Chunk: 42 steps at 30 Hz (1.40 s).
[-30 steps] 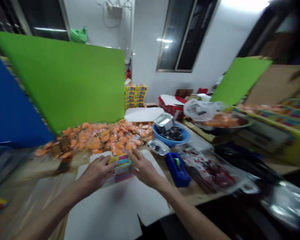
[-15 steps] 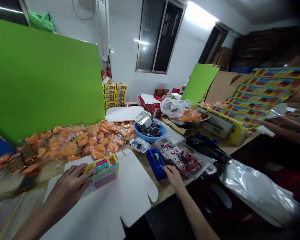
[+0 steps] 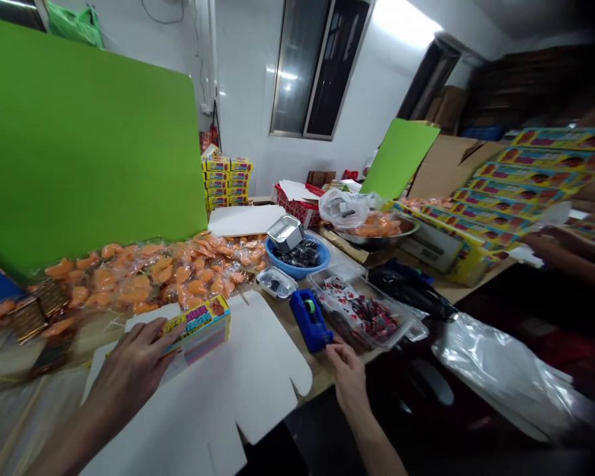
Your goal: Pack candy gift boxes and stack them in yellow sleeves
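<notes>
My left hand [image 3: 136,360] is closed over the near end of a small yellow printed box [image 3: 205,325], which lies on a flat white cardboard blank [image 3: 250,377]. The thumb and fingers press on its top and side. To the right, my right hand [image 3: 350,377] pinches at the cutter end of a blue tape dispenser [image 3: 310,324]. Thumb and forefinger are together on the tape end there; the strip itself is barely visible. A green-tinted roll core [image 3: 309,305] sits in the dispenser.
Wrapped orange pieces [image 3: 188,281] are heaped behind the box. A blue bowl [image 3: 307,271], a foil tray [image 3: 276,284] and a clear tub [image 3: 359,314] of small packets stand beyond the dispenser. Stacked yellow boxes [image 3: 515,192] rise at right, near another person's arm [image 3: 565,254].
My right hand has drawn slightly down towards me at the dispenser's cutter end. My left hand stays on the yellow box. The view has tilted slightly.
</notes>
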Motion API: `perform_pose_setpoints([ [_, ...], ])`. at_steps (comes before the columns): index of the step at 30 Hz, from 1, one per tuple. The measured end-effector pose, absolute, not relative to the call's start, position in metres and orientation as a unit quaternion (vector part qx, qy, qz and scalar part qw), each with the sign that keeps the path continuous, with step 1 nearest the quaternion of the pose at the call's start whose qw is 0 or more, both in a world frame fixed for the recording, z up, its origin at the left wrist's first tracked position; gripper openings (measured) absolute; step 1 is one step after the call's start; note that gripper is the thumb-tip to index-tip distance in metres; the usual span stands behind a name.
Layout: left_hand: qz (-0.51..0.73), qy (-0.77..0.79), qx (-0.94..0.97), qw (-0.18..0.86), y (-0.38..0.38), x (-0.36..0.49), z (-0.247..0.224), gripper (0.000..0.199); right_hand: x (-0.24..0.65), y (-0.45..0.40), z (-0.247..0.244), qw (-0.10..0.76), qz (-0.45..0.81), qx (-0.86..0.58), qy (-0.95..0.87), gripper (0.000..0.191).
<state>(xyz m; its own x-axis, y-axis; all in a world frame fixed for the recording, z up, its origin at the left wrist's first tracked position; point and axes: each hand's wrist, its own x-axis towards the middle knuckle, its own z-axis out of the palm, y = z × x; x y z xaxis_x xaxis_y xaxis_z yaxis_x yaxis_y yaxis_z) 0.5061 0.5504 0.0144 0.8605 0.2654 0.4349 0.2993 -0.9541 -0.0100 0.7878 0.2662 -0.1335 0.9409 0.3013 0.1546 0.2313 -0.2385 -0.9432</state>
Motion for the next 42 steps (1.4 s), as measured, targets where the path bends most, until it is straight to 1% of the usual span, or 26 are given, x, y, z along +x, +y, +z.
perform_pose_setpoints([
  [2, -0.222, -0.146, -0.964, 0.036, 0.546, 0.506, 0.015, 0.036, 0.787, 0.263, -0.137, 0.567, -0.027, -0.808, -0.154, 0.035],
  [5, -0.237, -0.139, -0.960, 0.049, 0.538, 0.504, 0.012, 0.034, 0.786, 0.260, -0.137, 0.555, -0.055, -0.819, -0.138, 0.033],
  [6, -0.241, -0.138, -0.959, 0.054, 0.534, 0.503, 0.012, 0.033, 0.782, 0.260, -0.133, 0.568, -0.058, -0.812, -0.122, 0.031],
  [8, -0.238, -0.144, -0.958, 0.061, 0.526, 0.502, 0.011, 0.033, 0.768, 0.267, -0.121, 0.628, -0.043, -0.772, -0.087, 0.028],
  [10, -0.226, -0.155, -0.959, 0.070, 0.517, 0.501, 0.012, 0.034, 0.740, 0.284, -0.100, 0.704, 0.027, -0.706, -0.073, 0.025],
  [12, -0.220, -0.162, -0.958, 0.083, 0.509, 0.501, 0.013, 0.036, 0.703, 0.310, -0.074, 0.744, 0.153, -0.644, -0.090, 0.022],
  [15, -0.227, -0.159, -0.955, 0.106, 0.496, 0.499, 0.013, 0.040, 0.643, 0.357, -0.039, 0.746, 0.338, -0.558, -0.131, 0.022],
  [18, -0.241, -0.157, -0.949, 0.126, 0.486, 0.496, 0.010, 0.038, 0.602, 0.392, -0.021, 0.747, 0.407, -0.508, -0.135, 0.029],
  [20, -0.242, -0.165, -0.947, 0.129, 0.482, 0.495, 0.009, 0.037, 0.591, 0.404, -0.020, 0.752, 0.404, -0.505, -0.128, 0.035],
  [22, -0.228, -0.178, -0.951, 0.109, 0.481, 0.494, 0.012, 0.038, 0.590, 0.408, -0.022, 0.751, 0.394, -0.515, -0.126, 0.038],
  [27, -0.154, -0.241, -0.958, -0.027, 0.491, 0.502, 0.035, 0.044, 0.600, 0.408, -0.025, 0.738, 0.425, -0.502, -0.147, 0.037],
  [29, -0.126, -0.271, -0.953, -0.049, 0.499, 0.511, 0.044, 0.040, 0.603, 0.412, -0.024, 0.741, 0.441, -0.484, -0.148, 0.038],
  [34, -0.057, -0.325, -0.944, -0.014, 0.522, 0.526, 0.051, 0.027, 0.607, 0.436, -0.027, 0.764, 0.438, -0.457, -0.126, 0.042],
  [38, -0.048, -0.302, -0.952, 0.005, 0.530, 0.526, 0.046, 0.032, 0.608, 0.447, -0.027, 0.784, 0.426, -0.439, -0.108, 0.045],
  [42, -0.042, -0.292, -0.955, 0.025, 0.528, 0.525, 0.041, 0.037, 0.607, 0.434, -0.038, 0.771, 0.442, -0.448, -0.100, 0.044],
])
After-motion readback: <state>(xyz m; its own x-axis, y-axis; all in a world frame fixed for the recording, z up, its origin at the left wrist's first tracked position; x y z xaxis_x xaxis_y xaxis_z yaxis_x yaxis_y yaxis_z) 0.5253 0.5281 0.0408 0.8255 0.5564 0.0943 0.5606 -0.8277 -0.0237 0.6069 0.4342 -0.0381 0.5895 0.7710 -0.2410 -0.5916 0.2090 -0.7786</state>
